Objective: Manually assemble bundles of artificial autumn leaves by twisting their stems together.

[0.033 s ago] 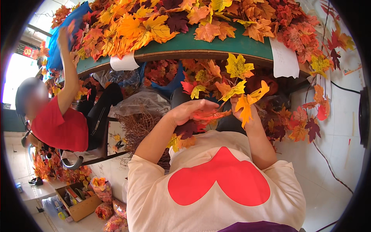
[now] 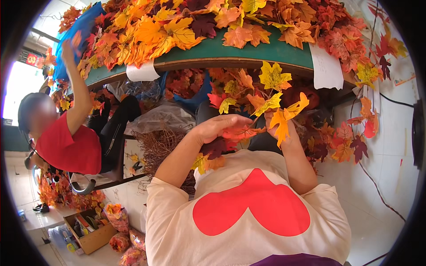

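A garland of artificial maple leaves (image 2: 270, 104) in yellow, orange and red runs between my two hands, over my lap. My left hand (image 2: 216, 129) is closed round its lower part, fingers pointing right; a red-orange leaf (image 2: 242, 133) shows just under them. Dark red and yellow leaves hang below that palm. My right hand (image 2: 280, 127) grips the stem at the other side. An orange-yellow leaf (image 2: 284, 119) covers most of its fingers, so the exact pinch is hidden.
A green-topped table (image 2: 235, 55) heaped with artificial leaves stands in front. Brown wire vines (image 2: 157, 144) lie at my left. A person in a red shirt (image 2: 71, 144) sits further left, arm raised. Leaf garlands (image 2: 348, 142) hang at right. An open box (image 2: 88, 230) stands on the floor.
The co-worker's raised hand has shifted slightly left and down. My hands and the garland stay in nearly the same place.
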Motion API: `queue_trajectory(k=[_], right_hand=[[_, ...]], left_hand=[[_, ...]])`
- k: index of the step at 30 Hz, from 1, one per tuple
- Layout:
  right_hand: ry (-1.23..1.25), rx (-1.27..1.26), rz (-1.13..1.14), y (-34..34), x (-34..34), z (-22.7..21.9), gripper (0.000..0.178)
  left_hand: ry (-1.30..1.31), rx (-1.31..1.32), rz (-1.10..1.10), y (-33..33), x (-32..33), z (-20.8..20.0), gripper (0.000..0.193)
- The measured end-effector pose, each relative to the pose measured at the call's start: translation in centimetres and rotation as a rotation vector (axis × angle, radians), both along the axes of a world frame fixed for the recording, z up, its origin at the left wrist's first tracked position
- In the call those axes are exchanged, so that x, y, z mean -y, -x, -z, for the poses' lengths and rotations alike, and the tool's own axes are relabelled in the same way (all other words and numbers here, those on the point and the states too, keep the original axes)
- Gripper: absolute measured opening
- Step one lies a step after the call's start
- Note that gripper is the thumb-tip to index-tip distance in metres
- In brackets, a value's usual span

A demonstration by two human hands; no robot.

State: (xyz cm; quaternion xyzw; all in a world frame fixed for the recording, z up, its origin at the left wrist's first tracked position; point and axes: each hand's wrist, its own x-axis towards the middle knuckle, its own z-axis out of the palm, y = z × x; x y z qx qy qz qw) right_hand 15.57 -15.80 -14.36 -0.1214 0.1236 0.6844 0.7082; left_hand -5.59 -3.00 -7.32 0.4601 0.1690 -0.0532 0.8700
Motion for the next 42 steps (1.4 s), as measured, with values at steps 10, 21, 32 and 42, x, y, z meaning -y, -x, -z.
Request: queue_trajectory(k=[10,21,32,42], right_hand=[[-0.258,0.392,-0.116,0.9,0.0,-3.3,0.026],[-0.146,0.42,-0.15,1.6,0.5,-5.1,0.024],[-0.171,0.446,-0.197,0.2,1.1,-4.2,0.023],[-0.192,0.469,-0.218,0.2,0.5,-3.8,0.022]], left_hand=[[-0.391,0.072,0.161,-1.9,-0.6,0.0,0.031],[-0.315,0.09,-0.144,-5.8,-0.6,1.7,0.032],[0.038,0.08,-0.266,-6.7,0.9,1.3,0.019],[0.055,0.144,-0.26,-6.3,0.7,1.2,0.023]])
